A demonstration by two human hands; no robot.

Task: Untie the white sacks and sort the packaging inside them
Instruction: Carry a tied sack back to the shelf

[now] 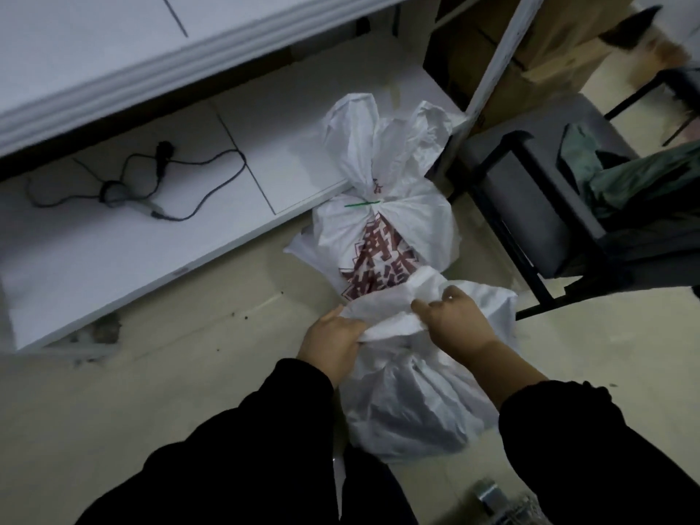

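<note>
Two white sacks stand on the floor. The near sack (413, 407) is right in front of me, its loose top bunched between my hands. My left hand (333, 341) grips the top fabric from the left, and my right hand (452, 322) grips it from the right, fingers curled into the folds. Behind it the far sack (394, 217) bears red printed characters and is tied at the neck with a thin green tie (361, 203). What is inside either sack is hidden.
A low white shelf (159, 236) on the left carries a black cable with a plug (136, 183). A black metal chair (538, 221) with green cloth stands at the right, cardboard boxes (538, 47) behind it. A metal object (488, 494) lies near my right sleeve.
</note>
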